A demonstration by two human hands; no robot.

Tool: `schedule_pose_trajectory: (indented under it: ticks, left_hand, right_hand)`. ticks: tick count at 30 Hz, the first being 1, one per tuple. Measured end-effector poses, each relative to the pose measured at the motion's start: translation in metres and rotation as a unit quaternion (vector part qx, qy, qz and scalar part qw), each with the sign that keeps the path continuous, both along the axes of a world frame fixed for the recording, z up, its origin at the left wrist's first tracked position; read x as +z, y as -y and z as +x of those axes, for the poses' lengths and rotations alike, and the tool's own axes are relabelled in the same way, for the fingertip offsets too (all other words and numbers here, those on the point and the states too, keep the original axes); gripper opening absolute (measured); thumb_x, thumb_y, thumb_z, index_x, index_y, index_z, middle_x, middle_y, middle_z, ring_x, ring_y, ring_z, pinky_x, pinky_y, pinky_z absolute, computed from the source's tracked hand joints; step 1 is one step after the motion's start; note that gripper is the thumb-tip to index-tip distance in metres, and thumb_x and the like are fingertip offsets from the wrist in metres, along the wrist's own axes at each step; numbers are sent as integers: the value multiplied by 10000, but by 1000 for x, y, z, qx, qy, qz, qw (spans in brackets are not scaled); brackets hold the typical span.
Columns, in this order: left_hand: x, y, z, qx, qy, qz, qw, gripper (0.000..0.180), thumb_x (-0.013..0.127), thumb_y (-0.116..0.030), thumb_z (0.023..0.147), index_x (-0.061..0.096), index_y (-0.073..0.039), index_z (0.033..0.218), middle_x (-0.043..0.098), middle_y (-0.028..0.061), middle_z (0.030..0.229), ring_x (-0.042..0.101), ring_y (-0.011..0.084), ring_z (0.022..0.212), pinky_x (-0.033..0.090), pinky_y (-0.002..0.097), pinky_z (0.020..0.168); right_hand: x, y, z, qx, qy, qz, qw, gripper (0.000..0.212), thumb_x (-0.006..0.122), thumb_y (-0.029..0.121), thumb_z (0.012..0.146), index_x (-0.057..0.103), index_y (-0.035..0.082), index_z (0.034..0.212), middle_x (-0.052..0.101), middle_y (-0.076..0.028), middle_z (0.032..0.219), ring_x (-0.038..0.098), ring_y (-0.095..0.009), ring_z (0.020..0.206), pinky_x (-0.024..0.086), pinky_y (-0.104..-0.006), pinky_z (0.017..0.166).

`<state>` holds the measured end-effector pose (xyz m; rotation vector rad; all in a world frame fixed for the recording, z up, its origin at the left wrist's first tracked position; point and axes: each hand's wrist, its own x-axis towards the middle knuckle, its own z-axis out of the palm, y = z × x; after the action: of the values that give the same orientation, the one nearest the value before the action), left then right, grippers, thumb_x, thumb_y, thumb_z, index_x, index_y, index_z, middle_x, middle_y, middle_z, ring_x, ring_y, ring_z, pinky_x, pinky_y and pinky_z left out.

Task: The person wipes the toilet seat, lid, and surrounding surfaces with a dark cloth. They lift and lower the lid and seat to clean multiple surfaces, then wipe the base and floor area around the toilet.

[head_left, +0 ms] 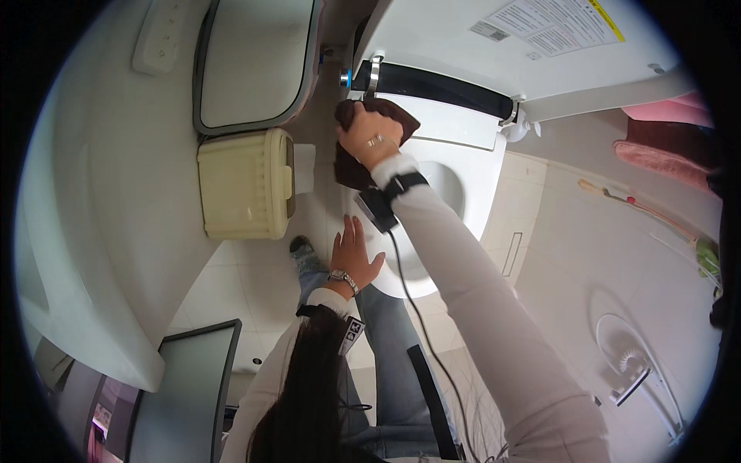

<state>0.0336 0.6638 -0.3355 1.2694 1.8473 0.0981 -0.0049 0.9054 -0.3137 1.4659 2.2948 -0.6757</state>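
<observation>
My right hand [371,137] is closed on a dark brown cloth [353,171], pressing it at the back left part of a white toilet [482,181]. Parts of the cloth stick out past the fingers and hang down the side. My left hand [356,256] is empty with its fingers spread, close to the left edge of the toilet's rim. Whether it touches the rim I cannot tell. The toilet's raised white lid [432,38] bears a printed label. Behind the seat runs a black strip [440,87] with a shiny metal hinge near my right hand.
A cream tissue box [243,185] with a white sheet sticking out is at the left, below a grey-rimmed panel [258,62]. Pink towels [664,158] hang at the right. A long-handled brush [648,212] and a shower hose [629,347] are along the right wall. A black cable [421,316] trails from my right wrist.
</observation>
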Motion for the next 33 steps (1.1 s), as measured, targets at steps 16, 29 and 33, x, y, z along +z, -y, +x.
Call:
schedule_pose_trajectory:
  ticks: [16, 29, 33]
  left_hand:
    - [-12, 8, 1, 51, 40, 5, 998, 989, 649, -353, 786, 38, 42, 1456, 144, 274, 1505, 240, 397, 1369, 244, 514, 1088]
    - [-33, 18, 10, 65, 8, 122, 990, 960, 662, -281, 799, 43, 70, 1443, 159, 332, 1472, 266, 456, 1329, 261, 485, 1083]
    - [-32, 16, 13, 81, -4, 79, 994, 947, 655, -287, 809, 52, 73, 1444, 133, 322, 1485, 228, 442, 1358, 244, 465, 1102]
  right_hand:
    - [-21, -41, 99, 171, -123, 88, 974, 579, 626, 401, 805, 435, 345, 1348, 652, -135, 987, 648, -278, 881, 522, -406, 685]
    - [-40, -101, 299, -95, -8, 124, 988, 568, 565, 512, 826, 339, 527, 1346, 660, -131, 978, 659, -330, 863, 532, -429, 689]
    - [-47, -82, 269, -206, -32, 122, 970, 627, 561, 507, 814, 352, 398, 1395, 663, -160, 940, 656, -357, 841, 522, -461, 696]
